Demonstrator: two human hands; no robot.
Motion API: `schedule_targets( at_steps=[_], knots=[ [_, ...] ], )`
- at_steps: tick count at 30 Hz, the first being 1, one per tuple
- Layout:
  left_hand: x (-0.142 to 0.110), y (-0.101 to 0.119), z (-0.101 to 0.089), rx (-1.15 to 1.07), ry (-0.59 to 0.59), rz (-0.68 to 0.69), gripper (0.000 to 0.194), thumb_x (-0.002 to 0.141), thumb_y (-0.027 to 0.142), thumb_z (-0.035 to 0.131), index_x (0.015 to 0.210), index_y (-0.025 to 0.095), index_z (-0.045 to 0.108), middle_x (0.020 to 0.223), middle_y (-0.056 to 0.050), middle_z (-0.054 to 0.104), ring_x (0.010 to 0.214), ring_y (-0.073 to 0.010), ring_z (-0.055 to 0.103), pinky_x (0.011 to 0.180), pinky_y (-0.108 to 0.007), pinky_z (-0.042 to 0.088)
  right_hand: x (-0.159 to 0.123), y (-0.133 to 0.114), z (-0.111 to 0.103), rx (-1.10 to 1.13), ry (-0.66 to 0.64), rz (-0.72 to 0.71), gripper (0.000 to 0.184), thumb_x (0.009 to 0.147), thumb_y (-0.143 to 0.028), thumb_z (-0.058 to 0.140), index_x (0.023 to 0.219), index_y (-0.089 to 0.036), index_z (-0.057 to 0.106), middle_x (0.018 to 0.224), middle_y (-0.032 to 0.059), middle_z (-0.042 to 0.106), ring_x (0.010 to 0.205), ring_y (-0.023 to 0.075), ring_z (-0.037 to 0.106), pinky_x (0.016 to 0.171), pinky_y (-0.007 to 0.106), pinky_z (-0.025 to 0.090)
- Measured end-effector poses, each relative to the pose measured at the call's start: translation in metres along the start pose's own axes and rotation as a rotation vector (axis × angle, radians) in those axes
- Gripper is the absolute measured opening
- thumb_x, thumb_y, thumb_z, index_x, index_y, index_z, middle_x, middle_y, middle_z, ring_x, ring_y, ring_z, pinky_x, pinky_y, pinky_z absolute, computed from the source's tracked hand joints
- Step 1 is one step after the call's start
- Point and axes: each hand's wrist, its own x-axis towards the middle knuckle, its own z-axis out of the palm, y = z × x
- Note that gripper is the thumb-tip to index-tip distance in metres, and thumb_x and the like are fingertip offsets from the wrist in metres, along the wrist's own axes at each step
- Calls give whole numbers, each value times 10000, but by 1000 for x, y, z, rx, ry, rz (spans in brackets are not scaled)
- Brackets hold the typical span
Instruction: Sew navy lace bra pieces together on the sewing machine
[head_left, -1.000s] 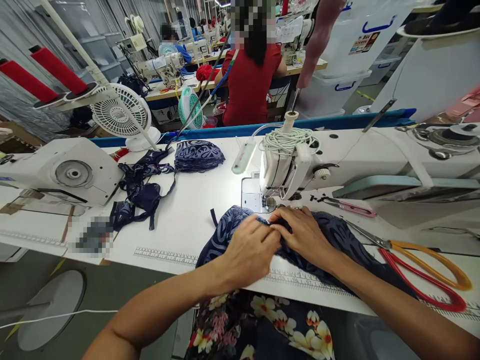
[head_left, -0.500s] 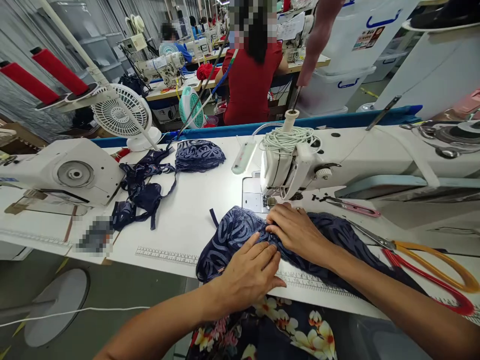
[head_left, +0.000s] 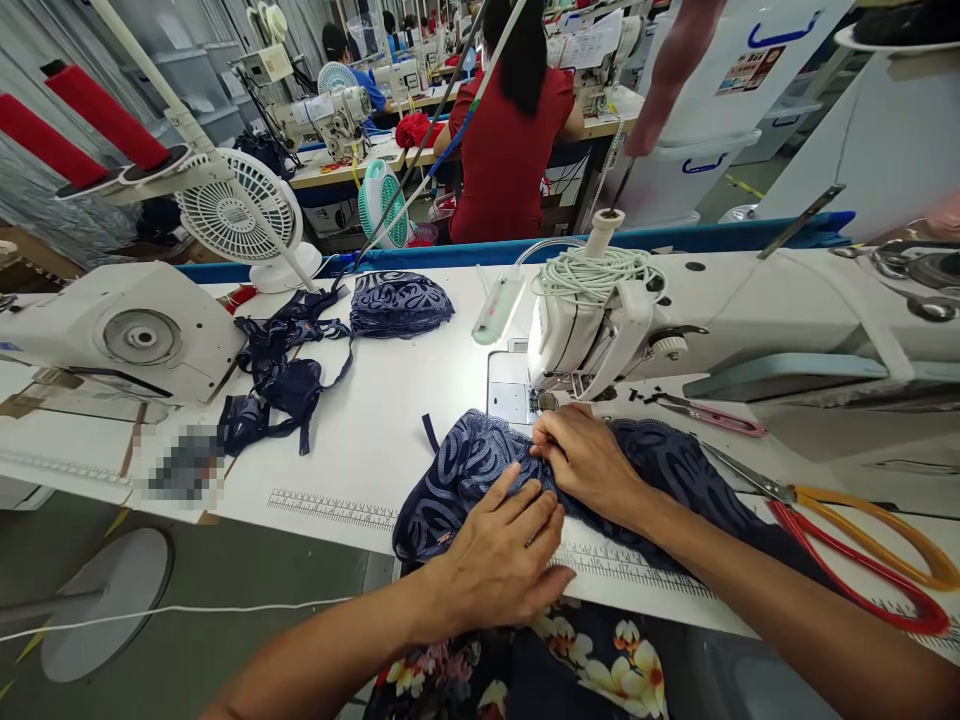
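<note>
A navy patterned bra (head_left: 472, 460) lies at the front of the sewing table, its cup to the left and dark cloth running right beneath my right arm. My left hand (head_left: 502, 550) rests on the cup's near side, fingers stretched out and slightly apart. Just in front of the presser foot, my right hand (head_left: 589, 455) has its fingertips closed on the bra's upper edge. That pinched edge is partly hidden under the fingers. Directly behind stands the sewing machine head (head_left: 574, 335), with its metal needle plate (head_left: 510, 400) showing left of the foot.
Orange-and-red-handled scissors (head_left: 862, 540) lie beside my right forearm, and pink-handled snips (head_left: 720, 418) behind them. Further left are more navy bras (head_left: 289, 385) and a stack of patterned cups (head_left: 401, 305). A second machine (head_left: 142, 335) stands far left. A person in red (head_left: 506, 150) sits ahead.
My left hand has left the pinched edge, moved toward me and flattened out over the cup. My right hand has shifted slightly left and keeps hold of the bra.
</note>
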Motion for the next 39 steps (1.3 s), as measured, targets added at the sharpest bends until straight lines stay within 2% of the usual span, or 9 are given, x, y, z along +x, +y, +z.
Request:
schedule_targets(
  at_steps=[3,7,11,14,16,18,24,30,39],
  knots=[
    [-3,3,1,12,2,-32,487,956,409,460,1274,58,571,1290,-134,634,1257,-279,540,1201,-487,256,1,4,1,-12,-2,-25,140,863,-107,449,791,-227,464,730,-3,640,730,173,595,767,324,392],
    [-2,5,-5,42,-63,-48,509,977,432,443,1305,56,539,1324,-152,605,1276,-288,522,1173,-501,276,0,9,-9,-68,17,-12,92,910,-255,518,822,-230,530,749,-6,673,702,180,606,786,344,411],
    [9,0,-20,-38,-134,-67,480,985,481,444,1268,108,550,1263,-119,641,1224,-253,563,1168,-493,300,-12,5,-23,-138,82,-16,167,945,-267,451,960,-223,612,883,51,708,818,230,634,853,405,433],
    [24,-11,-26,-73,-88,-92,287,1016,277,393,1169,131,588,1205,-99,663,1144,-198,609,1138,-423,367,-28,-2,-26,-141,203,-42,209,965,-235,433,1050,-219,623,990,59,705,942,222,637,869,365,474],
    [30,-20,-23,-32,-71,-82,262,986,121,366,1084,118,609,1172,-104,666,1121,-190,618,1089,-377,424,-37,-6,-23,-144,209,-116,210,969,-222,451,1092,-217,621,1048,51,703,995,203,635,892,337,488],
    [32,-27,-16,38,-93,-78,245,964,78,382,1036,113,614,1152,-112,666,1146,-218,604,1049,-383,458,-43,-6,-17,-189,163,-189,209,966,-230,475,1104,-205,630,1089,58,703,1024,212,633,913,356,489],
    [16,-33,1,118,-61,-120,267,953,98,451,1191,133,567,1274,-105,625,1238,-251,549,1042,-422,447,-48,4,-8,-258,160,-199,216,953,-261,532,1122,-184,642,1124,77,698,1061,226,621,923,379,478],
    [14,-33,4,96,-33,-161,323,966,116,437,1268,120,550,1275,-93,640,1226,-232,553,1040,-397,438,-48,3,-10,-297,125,-211,235,954,-245,535,1154,-191,645,1134,75,681,1053,225,600,905,374,465],
    [11,-33,7,218,-22,-102,360,954,100,421,1282,88,567,1310,-108,629,1235,-259,552,1022,-418,436,-45,-4,-12,-491,113,-282,274,940,-162,494,1132,-202,685,1111,72,697,1018,253,606,864,399,445]
  ],
)
